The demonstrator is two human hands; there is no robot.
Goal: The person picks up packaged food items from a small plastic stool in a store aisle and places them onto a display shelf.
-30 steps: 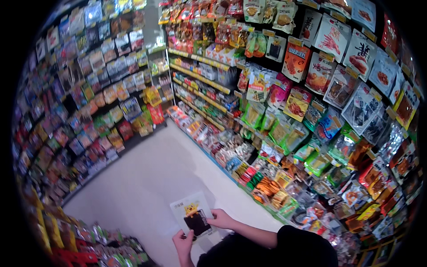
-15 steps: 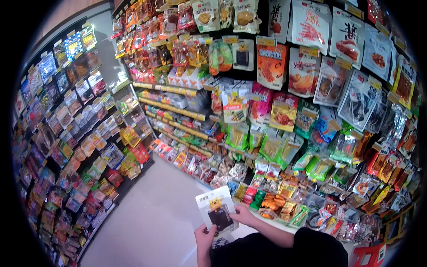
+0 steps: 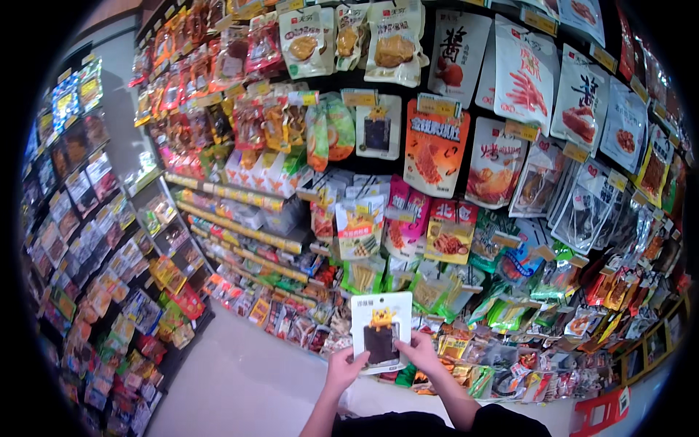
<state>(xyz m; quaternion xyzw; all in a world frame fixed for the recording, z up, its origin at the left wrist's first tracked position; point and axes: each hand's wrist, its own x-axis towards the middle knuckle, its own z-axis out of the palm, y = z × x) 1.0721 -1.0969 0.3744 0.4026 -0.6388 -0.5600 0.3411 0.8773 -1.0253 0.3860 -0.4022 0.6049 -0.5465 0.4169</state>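
Between my two hands I hold up a flat white snack pouch [image 3: 397, 307] with an orange cartoon animal and a dark panel on its front. My left hand [image 3: 344, 369] grips its lower left edge, thumb on the front. On the lower right edge my right hand [image 3: 420, 352] pinches it the same way. The fingers behind the pouch are hidden. Up on the rack ahead hangs a similar-looking white pouch [image 3: 377, 128], beside a large orange pouch [image 3: 435, 149].
Hanging snack bags fill the rack in front and to the right. Shelves with yellow price strips [image 3: 240, 227] run along the left of it. Another rack of small packets [image 3: 109, 291] stands at the left, past a pale floor [image 3: 247, 371]. A red plastic stool [image 3: 601, 413] stands low at the right.
The pouch has moved right and slightly up in the picture and now stands more upright. My view has shifted, so the front rack appears larger and further left.
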